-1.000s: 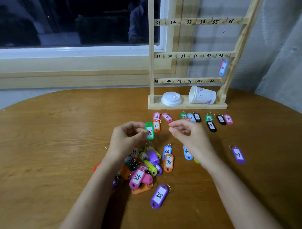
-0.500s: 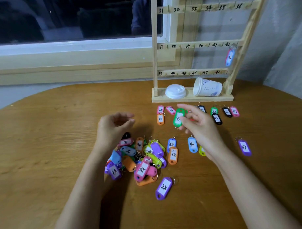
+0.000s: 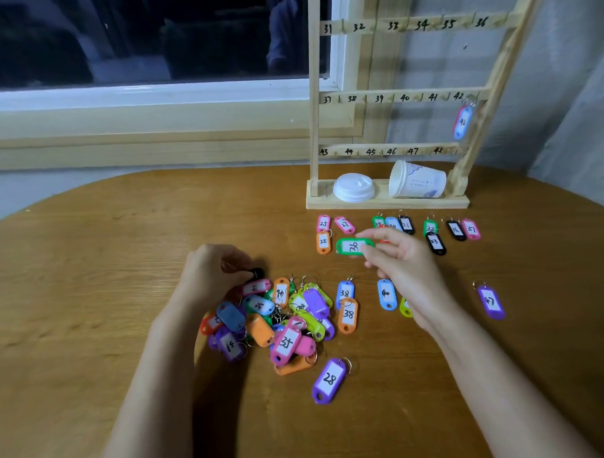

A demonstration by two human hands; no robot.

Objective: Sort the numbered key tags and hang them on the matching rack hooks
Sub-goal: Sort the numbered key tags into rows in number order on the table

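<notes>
Right hand (image 3: 402, 259): pinches green tag (image 3: 354, 246), marked "36". Left hand (image 3: 214, 269): curled, apparently gripping black tag (image 3: 256, 273). Rack (image 3: 312, 125): 42 tag (image 3: 463, 122) hung.

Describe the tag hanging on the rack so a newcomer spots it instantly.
Find the wooden rack at the table's far side and follow its middle rail to the right end. The pink-and-blue tag marked 42 dangles there by its ring, the only tag on any hook.

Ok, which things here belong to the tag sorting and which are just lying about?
Job: pile of tags, green tag that the right hand pinches, sorted row, wooden rack.
Lying about: tipped paper cup, white lid.
</notes>
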